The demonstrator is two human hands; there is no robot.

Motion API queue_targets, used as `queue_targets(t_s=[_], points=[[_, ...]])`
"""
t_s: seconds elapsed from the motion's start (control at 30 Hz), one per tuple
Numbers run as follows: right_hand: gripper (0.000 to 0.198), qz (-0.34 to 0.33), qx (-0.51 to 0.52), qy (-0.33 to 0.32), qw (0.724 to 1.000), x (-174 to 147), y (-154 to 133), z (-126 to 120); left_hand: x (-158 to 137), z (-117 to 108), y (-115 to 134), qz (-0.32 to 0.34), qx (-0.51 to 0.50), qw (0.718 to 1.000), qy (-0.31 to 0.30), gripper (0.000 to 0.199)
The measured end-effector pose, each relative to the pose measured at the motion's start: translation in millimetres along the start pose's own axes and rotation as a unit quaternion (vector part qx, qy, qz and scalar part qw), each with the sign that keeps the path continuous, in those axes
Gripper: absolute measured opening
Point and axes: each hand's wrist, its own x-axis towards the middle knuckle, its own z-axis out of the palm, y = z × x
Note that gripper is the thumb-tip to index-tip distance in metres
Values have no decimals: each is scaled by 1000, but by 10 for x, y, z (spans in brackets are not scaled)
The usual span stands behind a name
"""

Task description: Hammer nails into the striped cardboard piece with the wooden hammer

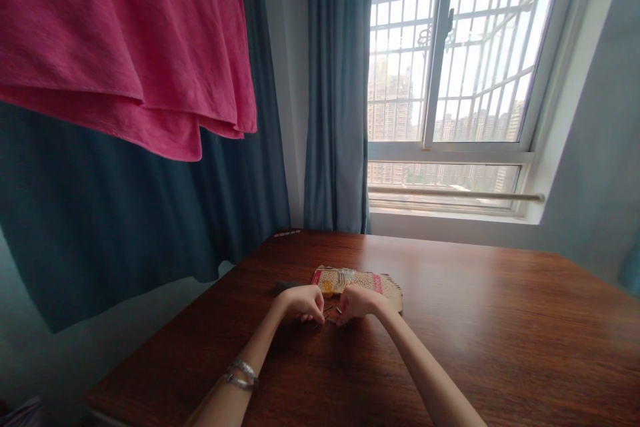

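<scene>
Over the middle of the wooden table, my left hand [307, 300] is closed, thumb and fingers pinched low near the tabletop. My right hand [355, 302] faces it across a narrow gap, also closed in a pinch. A few thin, short, dark pieces [329, 310] show between the fingertips; they are too small to name. Just behind both hands lies a flat patterned piece [385, 285], tan with pink-red bands and a yellow patch. Small clear packaging [346, 275] rests on it. A dark elongated object [287, 286] lies behind my left hand, partly hidden by it.
The brown wooden table [475, 340] reaches toward the window [450, 80]. A pink towel [125, 47] hangs at upper left before a blue curtain [200, 213]. Several small round items [287, 233] lie at the table's far left corner. A bracelet [243, 375] circles my left wrist.
</scene>
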Motion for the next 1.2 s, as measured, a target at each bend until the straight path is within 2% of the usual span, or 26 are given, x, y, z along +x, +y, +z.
queue_targets(t_s=[0.07, 0.13, 0.2, 0.27, 0.33, 0.4, 0.57, 1.0, 1.2], points=[[27, -8, -15, -30, 999, 16, 40, -20, 14, 1, 9, 14, 0, 999, 43, 25], [23, -13, -33, -36, 999, 49, 76, -50, 57, 6, 36, 38, -8, 991, 127, 26], [22, -9, -45, 7, 999, 92, 107, -72, 132, 17, 71, 66, -12, 968, 243, 26], [22, -2, -52, 64, 997, 131, 135, -71, 226, 35, 100, 90, -7, 932, 350, 26], [24, -1, -53, 109, 993, 154, 157, -41, 320, 62, 119, 109, -8, 906, 408, 28], [24, -11, -54, 131, 990, 158, 169, 11, 396, 95, 135, 120, -17, 897, 424, 31], [23, -39, -59, 135, 988, 134, 163, 146, 485, 169, 202, 120, -11, 895, 430, 26], [22, -24, -73, 180, 981, 103, 114, 217, 538, 186, 172, 124, 8, 893, 433, 21], [22, -15, -68, 184, 980, 93, 127, 234, 585, 200, 123, 130, 26, 879, 457, 22]])
